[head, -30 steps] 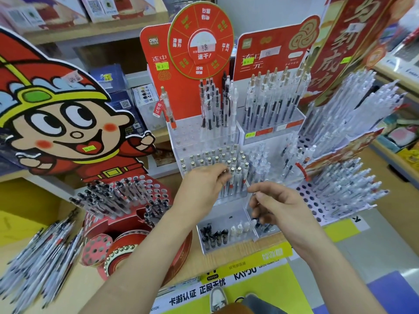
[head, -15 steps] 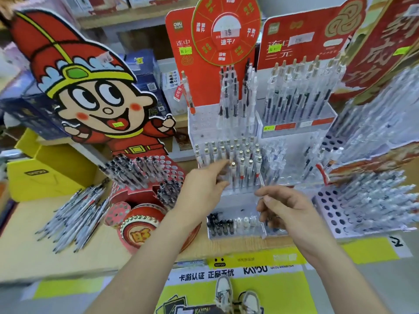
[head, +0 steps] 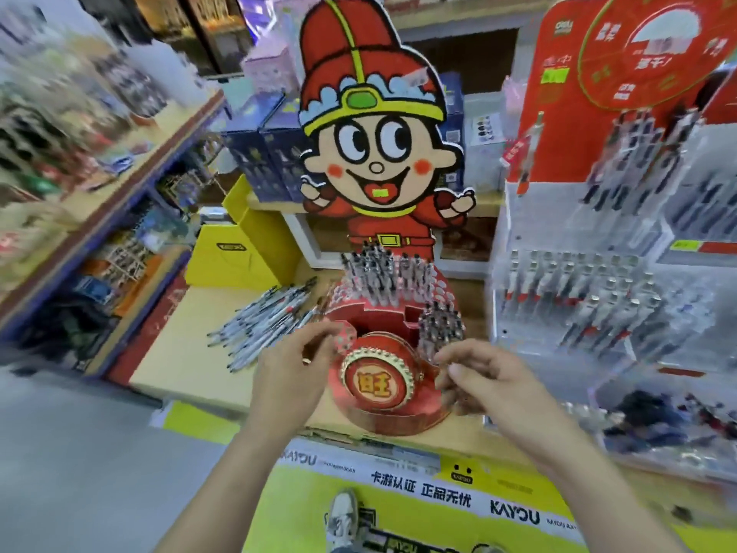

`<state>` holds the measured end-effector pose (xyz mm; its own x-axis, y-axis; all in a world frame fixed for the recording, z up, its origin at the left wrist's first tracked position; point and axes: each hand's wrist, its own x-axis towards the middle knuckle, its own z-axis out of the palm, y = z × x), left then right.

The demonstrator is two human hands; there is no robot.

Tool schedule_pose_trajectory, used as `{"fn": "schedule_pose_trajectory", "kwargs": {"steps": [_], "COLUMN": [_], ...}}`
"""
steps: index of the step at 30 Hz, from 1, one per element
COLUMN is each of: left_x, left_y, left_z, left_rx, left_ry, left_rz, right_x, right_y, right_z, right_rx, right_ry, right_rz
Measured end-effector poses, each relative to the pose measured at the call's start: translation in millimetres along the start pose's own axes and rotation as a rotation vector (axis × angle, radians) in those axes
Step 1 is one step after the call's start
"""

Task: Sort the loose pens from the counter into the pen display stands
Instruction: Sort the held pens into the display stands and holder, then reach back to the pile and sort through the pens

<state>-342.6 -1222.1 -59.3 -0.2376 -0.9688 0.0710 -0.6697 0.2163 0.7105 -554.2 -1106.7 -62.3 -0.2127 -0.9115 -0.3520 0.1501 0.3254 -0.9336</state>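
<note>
Partway: loose pens (head: 263,325) lie piled at 9 o'clock of the part-filled red drum stand (head: 379,409); right hand (head: 490,377) loosely curled, empty; left hand (head: 291,369) likely empty, blurred.

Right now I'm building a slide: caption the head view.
Left hand and right hand hover at the red pen stand, loose pens piled beside.

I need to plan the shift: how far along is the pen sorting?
Partly done. Many pens stand in the red round cartoon-figure stand and the clear tiered stand. In hand: the left hand and right hand hover at the red stand; whether either grip holds a pen is too blurred to tell. Left: a pile of loose pens lies on the pale yellow counter.
</note>
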Motion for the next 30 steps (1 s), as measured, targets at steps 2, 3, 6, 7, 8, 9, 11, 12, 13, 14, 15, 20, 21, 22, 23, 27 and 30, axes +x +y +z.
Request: {"fn": "schedule_pose_trajectory", "kwargs": {"steps": [2,3,6,7,8,9,11,12,13,14,15,20,21,22,23,27,30], "left_x": [15,23,51,60,70,79,95,102,108,113,116,126,128,130,131,137,140], "left_y": [-35,-55,-123,-145,-165,-183,-212,-223,-233,-241,-250,-282,-283,-285,-286,-286,-288], "left_z": [-16,-24,-43,-47,-50,-50,-46,-42,-38,-33,-29,-19,-18,-18,-17,-20,-20], "left_rx": [0.080,0.130,0.270,0.318,0.369,0.427,0.527,0.559,0.586,0.609,0.624,0.462,0.387,0.338,0.300,0.178,0.099], "left_ry": [0.002,-0.009,-0.082,-0.124,-0.172,-0.225,-0.346,-0.405,-0.455,-0.488,-0.509,-0.559,-0.546,-0.526,-0.506,-0.462,-0.486], "left_rz": [-0.057,-0.078,-0.095,-0.090,-0.071,-0.041,0.006,0.013,0.024,0.043,0.061,0.085,0.060,0.048,0.039,0.011,0.014], "right_x": [15,23,55,68,82,97,124,137,150,163,174,217,225,233,241,266,274], "right_y": [0,1,7,12,18,26,40,47,56,65,75,102,103,101,99,94,93], "right_z": [37,58,127,151,173,194,231,246,258,269,278,316,321,326,329,333,329], "right_rx": [-0.025,-0.026,0.017,0.039,0.053,0.052,0.020,0.000,-0.006,-0.004,-0.009,-0.047,-0.031,-0.008,0.012,-0.015,-0.076], "right_ry": [-0.038,-0.044,-0.040,-0.028,-0.007,0.013,0.068,0.110,0.160,0.215,0.271,0.507,0.558,0.594,0.610,0.599,0.568], "right_rz": [0.013,0.022,0.077,0.115,0.147,0.173,0.229,0.266,0.305,0.346,0.394,0.526,0.510,0.501,0.496,0.534,0.556]}}
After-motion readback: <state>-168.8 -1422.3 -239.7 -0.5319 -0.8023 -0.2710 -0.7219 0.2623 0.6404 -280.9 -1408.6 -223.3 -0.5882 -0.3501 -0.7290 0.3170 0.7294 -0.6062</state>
